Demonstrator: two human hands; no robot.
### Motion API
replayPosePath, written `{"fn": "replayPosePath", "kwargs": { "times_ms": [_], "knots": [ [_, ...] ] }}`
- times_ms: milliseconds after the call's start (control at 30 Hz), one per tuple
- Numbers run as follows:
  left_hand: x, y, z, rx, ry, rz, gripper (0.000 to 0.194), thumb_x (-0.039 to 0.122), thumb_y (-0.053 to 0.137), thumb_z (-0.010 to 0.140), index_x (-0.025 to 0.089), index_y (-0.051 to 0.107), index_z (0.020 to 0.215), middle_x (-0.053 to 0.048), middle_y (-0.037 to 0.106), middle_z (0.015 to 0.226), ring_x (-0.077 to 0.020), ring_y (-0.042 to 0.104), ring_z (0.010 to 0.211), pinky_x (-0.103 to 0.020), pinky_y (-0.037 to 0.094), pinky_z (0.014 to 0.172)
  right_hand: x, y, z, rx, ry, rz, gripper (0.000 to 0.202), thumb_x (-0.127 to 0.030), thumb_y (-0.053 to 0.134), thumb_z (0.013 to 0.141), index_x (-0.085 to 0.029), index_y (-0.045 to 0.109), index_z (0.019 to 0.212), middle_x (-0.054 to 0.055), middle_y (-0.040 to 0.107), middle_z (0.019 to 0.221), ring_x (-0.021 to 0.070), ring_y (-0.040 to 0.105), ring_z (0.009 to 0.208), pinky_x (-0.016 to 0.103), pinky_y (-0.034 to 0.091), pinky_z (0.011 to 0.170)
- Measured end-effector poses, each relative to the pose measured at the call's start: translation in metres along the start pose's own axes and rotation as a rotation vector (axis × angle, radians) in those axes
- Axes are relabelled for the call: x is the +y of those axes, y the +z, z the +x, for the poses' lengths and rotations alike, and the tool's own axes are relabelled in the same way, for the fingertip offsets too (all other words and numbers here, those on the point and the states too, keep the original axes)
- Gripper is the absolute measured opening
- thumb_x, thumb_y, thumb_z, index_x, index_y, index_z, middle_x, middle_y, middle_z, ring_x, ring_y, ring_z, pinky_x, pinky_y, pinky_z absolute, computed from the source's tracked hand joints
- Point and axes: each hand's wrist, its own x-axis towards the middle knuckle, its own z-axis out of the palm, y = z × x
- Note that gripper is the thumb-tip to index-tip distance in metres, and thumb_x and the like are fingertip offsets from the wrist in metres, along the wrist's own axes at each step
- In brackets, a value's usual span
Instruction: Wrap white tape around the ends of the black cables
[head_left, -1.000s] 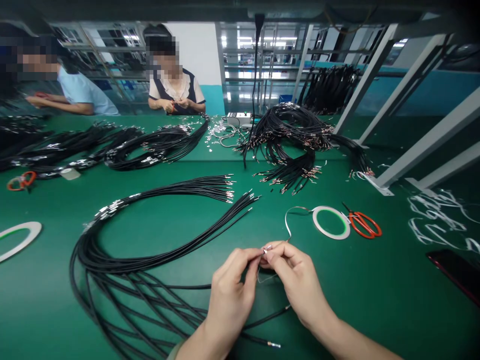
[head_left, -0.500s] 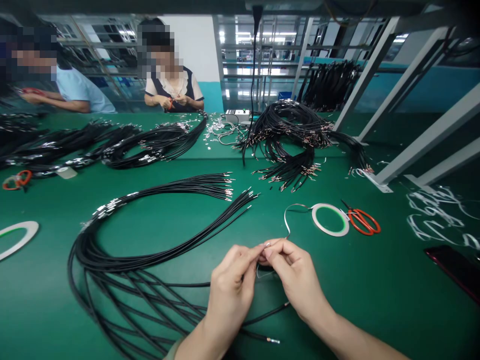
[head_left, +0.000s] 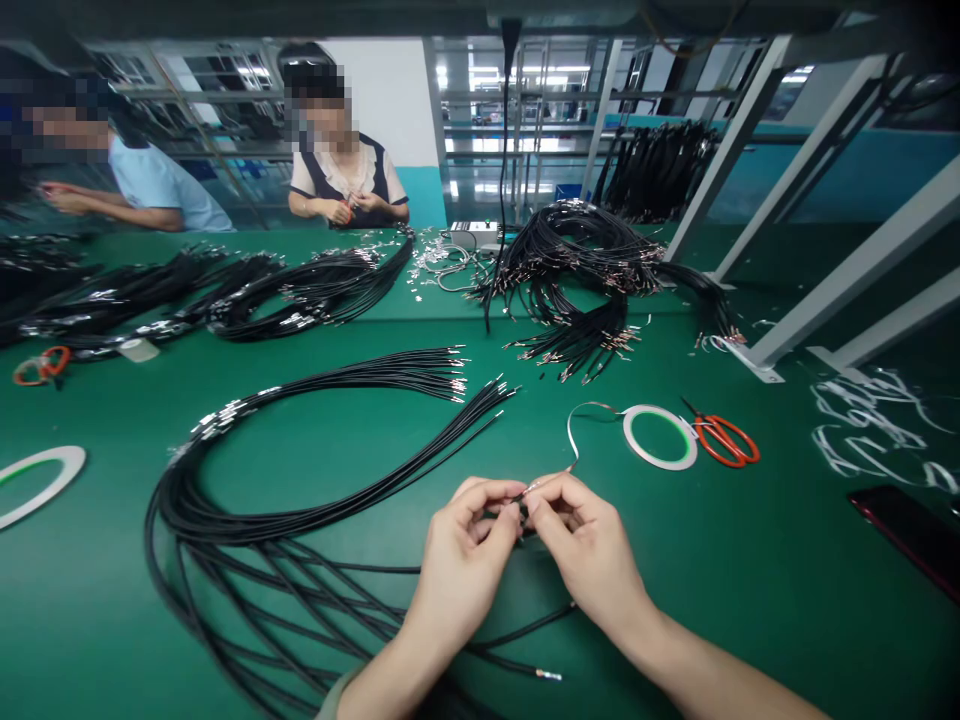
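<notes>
My left hand is closed in a pinch on the end of a black cable, partly hidden by the fingers. Against it, the thumb and forefinger of my right hand pinch the free end of a thin white tape strip at the cable's tip. That strip runs back to a flat tape roll with a green inner ring. To the left curves a bundle of black cables, its bare metal ends pointing right. A loose cable end with a metal terminal lies below my hands.
Orange-handled scissors touch the roll's right side. A dark phone and white strip scraps lie at right. Cable heaps sit behind, beside grey metal posts. Two co-workers work across the table.
My left fingers have shifted and curled, so more of the dark cable shows between my fingertips. My right hand stays nearly in place.
</notes>
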Motion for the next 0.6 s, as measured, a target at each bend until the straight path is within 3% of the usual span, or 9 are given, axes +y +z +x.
{"fn": "replayPosePath", "kwargs": {
  "times_ms": [267, 433, 600],
  "knots": [
    [0.000, 0.002, 0.006, 0.073, 0.017, 0.098, 0.017, 0.032, 0.062, 0.079, 0.015, 0.065, 0.079, 0.000, 0.058, 0.072, -0.0088, 0.050, 0.056, -0.019, 0.042, 0.052, -0.002, 0.000, -0.002, -0.012, -0.055, -0.184, 0.015, -0.022, 0.052, 0.088, -0.019, 0.059, 0.075, 0.001, 0.060, 0.073, 0.0155, 0.057, 0.068, 0.027, 0.044, 0.065],
    [-0.003, 0.003, 0.010, 0.076, -0.027, 0.058, 0.018, 0.032, 0.061, 0.080, 0.014, 0.062, 0.080, 0.002, 0.057, 0.066, -0.0074, 0.046, 0.053, -0.017, 0.038, 0.049, 0.001, -0.001, -0.003, -0.002, 0.001, -0.218, 0.019, -0.028, 0.052, 0.089, -0.019, 0.063, 0.077, -0.001, 0.058, 0.066, 0.0139, 0.053, 0.060, 0.025, 0.041, 0.056],
    [-0.001, 0.000, 0.012, 0.044, -0.071, -0.017, 0.019, 0.031, 0.062, 0.081, 0.012, 0.062, 0.083, 0.001, 0.060, 0.072, -0.0065, 0.048, 0.057, -0.016, 0.041, 0.055, 0.007, -0.001, -0.002, 0.008, 0.057, -0.180, 0.021, -0.032, 0.053, 0.089, -0.020, 0.070, 0.093, 0.001, 0.063, 0.070, 0.0127, 0.054, 0.054, 0.024, 0.042, 0.051]
  ]
}}
